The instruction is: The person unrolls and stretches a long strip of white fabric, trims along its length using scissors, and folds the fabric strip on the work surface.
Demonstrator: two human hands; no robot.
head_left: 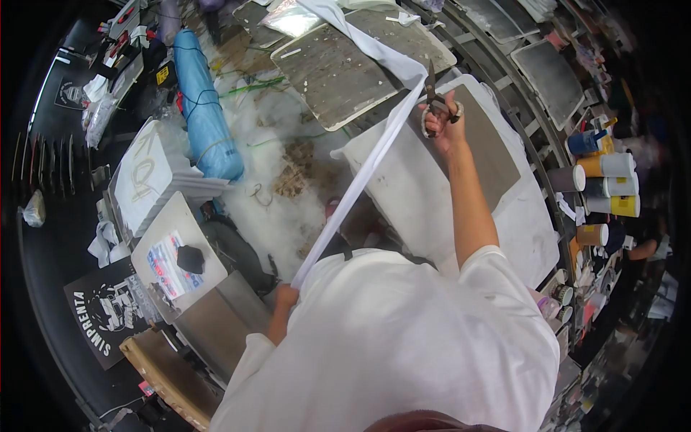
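A long white fabric strip (360, 176) stretches diagonally from the far boards down to my body. My left hand (286, 296) is closed around its near end, beside my waist. My right hand (448, 128) is raised at the end of my outstretched arm, with fingers wrapped in the handles of dark scissors (431, 89). The scissor blades point away from me and stand just right of the strip's bend. Whether the blades touch the fabric I cannot tell. Beneath the right hand lies a grey board (484, 144) with white cloth around it.
A dusty flat board (338, 79) lies ahead. To the left stand a blue wrapped roll (198, 108) and a stack of white sheets (147, 169). Several paint pots (619, 165) line the right side. A panel marked SIMPRENTA (108, 309) is at lower left.
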